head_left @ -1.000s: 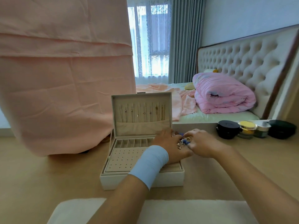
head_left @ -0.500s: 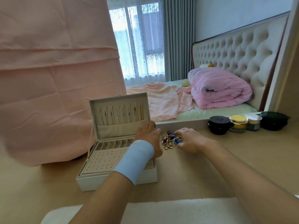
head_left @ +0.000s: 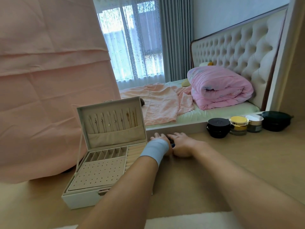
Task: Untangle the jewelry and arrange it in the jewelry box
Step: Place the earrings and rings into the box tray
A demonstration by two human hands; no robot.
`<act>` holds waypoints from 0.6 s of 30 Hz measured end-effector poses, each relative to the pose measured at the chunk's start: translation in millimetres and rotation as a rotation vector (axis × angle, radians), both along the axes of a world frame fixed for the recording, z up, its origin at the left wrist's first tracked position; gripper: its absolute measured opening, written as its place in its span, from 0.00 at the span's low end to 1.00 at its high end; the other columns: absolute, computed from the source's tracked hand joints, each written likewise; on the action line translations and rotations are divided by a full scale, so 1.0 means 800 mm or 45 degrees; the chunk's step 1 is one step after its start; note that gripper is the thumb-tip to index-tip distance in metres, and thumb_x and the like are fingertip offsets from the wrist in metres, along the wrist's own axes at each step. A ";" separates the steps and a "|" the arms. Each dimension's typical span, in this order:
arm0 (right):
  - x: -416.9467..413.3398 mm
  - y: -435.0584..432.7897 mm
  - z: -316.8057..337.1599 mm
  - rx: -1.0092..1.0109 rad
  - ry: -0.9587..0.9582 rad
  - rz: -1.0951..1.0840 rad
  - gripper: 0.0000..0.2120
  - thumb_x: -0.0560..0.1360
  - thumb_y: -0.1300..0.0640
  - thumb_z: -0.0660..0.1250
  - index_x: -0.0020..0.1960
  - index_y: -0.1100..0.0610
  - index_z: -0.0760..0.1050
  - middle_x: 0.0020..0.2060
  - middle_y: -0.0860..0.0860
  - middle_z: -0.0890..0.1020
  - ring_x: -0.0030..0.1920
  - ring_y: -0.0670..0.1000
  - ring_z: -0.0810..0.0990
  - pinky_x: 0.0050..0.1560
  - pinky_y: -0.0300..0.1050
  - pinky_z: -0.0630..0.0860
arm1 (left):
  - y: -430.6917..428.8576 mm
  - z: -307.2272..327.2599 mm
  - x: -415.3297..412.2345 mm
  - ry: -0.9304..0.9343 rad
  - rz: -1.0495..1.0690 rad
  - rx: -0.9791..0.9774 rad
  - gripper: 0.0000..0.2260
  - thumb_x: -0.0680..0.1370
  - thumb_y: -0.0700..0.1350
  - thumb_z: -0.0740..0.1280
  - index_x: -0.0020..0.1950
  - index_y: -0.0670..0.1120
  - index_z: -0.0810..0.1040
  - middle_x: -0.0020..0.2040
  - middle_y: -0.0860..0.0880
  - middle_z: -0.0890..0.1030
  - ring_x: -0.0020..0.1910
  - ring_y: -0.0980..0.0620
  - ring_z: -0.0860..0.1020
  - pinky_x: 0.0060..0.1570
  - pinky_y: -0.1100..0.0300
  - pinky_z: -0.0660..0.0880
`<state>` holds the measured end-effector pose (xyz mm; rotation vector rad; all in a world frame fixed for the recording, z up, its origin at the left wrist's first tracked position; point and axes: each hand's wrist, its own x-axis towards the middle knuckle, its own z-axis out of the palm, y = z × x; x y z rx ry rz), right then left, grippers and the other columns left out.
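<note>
Your left hand [head_left: 159, 137] and right hand [head_left: 181, 144] are huddled together just right of the jewelry box [head_left: 79, 200], covering the jewelry [head_left: 172, 145]. Only a blue speck shows, so I can't tell what either grips. Necklaces [head_left: 113, 120] already hang in the lid, but the tray slots look unfilled, so I'd say lots left. Tan tabletop [head_left: 239, 162], jars [head_left: 238, 125] nearby, bed [head_left: 206, 115] behind.

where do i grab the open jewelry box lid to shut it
Grip the lid by its top edge near the small tab, coming from above. It stands nearly upright, that edge is free, and necklaces hang across its inner face, so keep fingers off that.
</note>
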<state>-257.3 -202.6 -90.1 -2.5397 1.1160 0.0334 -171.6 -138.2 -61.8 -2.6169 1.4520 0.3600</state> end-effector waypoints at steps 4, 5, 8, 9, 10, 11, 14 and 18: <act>-0.010 -0.002 0.006 0.023 -0.060 0.085 0.29 0.79 0.56 0.61 0.79 0.50 0.63 0.76 0.52 0.67 0.75 0.54 0.66 0.75 0.48 0.64 | -0.009 -0.004 0.008 0.113 -0.007 -0.007 0.27 0.80 0.51 0.60 0.78 0.46 0.57 0.76 0.41 0.54 0.74 0.39 0.57 0.69 0.43 0.61; -0.014 -0.003 0.006 0.016 -0.080 0.093 0.26 0.79 0.58 0.61 0.77 0.50 0.67 0.74 0.51 0.72 0.72 0.53 0.70 0.72 0.48 0.67 | -0.011 -0.006 0.010 0.127 -0.028 -0.018 0.25 0.81 0.50 0.60 0.77 0.47 0.59 0.75 0.41 0.55 0.74 0.39 0.57 0.69 0.43 0.62; -0.032 -0.004 0.004 0.011 -0.103 0.092 0.22 0.79 0.58 0.62 0.72 0.48 0.73 0.68 0.50 0.77 0.67 0.53 0.74 0.68 0.48 0.71 | -0.008 -0.010 0.006 0.163 -0.092 -0.055 0.23 0.80 0.49 0.61 0.74 0.48 0.63 0.73 0.42 0.58 0.73 0.40 0.59 0.71 0.44 0.62; -0.039 -0.004 0.004 0.010 -0.106 0.088 0.21 0.79 0.57 0.62 0.71 0.47 0.74 0.67 0.50 0.78 0.65 0.53 0.75 0.67 0.49 0.72 | -0.007 -0.012 0.004 0.184 -0.110 -0.061 0.22 0.80 0.48 0.61 0.73 0.48 0.64 0.72 0.42 0.59 0.72 0.41 0.60 0.71 0.45 0.63; -0.046 -0.003 0.004 0.009 -0.109 0.083 0.20 0.79 0.56 0.63 0.69 0.46 0.76 0.65 0.49 0.79 0.63 0.52 0.76 0.66 0.49 0.74 | -0.004 -0.013 0.001 0.206 -0.132 -0.064 0.21 0.79 0.47 0.61 0.73 0.48 0.65 0.71 0.42 0.60 0.71 0.41 0.61 0.71 0.46 0.63; -0.054 -0.001 0.004 0.011 -0.112 0.077 0.19 0.78 0.55 0.64 0.68 0.45 0.76 0.63 0.48 0.80 0.62 0.52 0.77 0.65 0.49 0.75 | -0.002 -0.016 -0.001 0.222 -0.159 -0.061 0.21 0.79 0.46 0.61 0.72 0.49 0.66 0.69 0.43 0.62 0.71 0.42 0.62 0.71 0.46 0.63; -0.079 0.010 0.004 0.019 -0.129 0.059 0.18 0.77 0.52 0.66 0.66 0.43 0.78 0.59 0.47 0.81 0.58 0.50 0.79 0.63 0.49 0.76 | 0.007 -0.023 -0.014 0.239 -0.240 -0.056 0.18 0.78 0.46 0.59 0.69 0.49 0.67 0.68 0.44 0.66 0.70 0.41 0.62 0.71 0.48 0.64; -0.113 0.024 0.011 0.060 -0.097 0.016 0.17 0.76 0.53 0.68 0.65 0.45 0.79 0.58 0.46 0.81 0.57 0.48 0.79 0.62 0.48 0.77 | 0.025 -0.029 -0.041 0.320 -0.342 -0.178 0.19 0.78 0.45 0.61 0.69 0.50 0.69 0.66 0.44 0.68 0.68 0.43 0.65 0.69 0.47 0.66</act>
